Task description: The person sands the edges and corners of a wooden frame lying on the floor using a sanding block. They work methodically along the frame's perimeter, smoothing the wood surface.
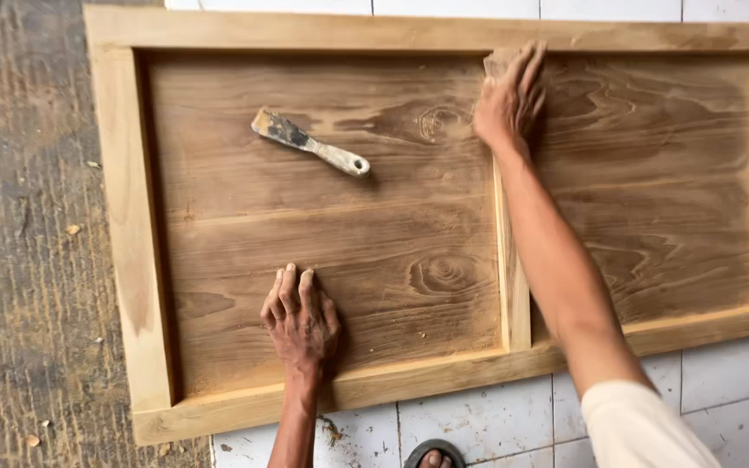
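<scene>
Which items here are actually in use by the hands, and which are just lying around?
In use:
- wood panel, flat on the floor
- left hand, pressed flat on the panel
- right hand, at the top of the centre strip, with what looks like sandpaper under it

Lying about:
- putty knife, loose on the panel, untouched
- sandal, at the bottom edge

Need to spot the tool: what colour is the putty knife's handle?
Pale cream, smudged, on the putty knife; the head view shows it.
</scene>
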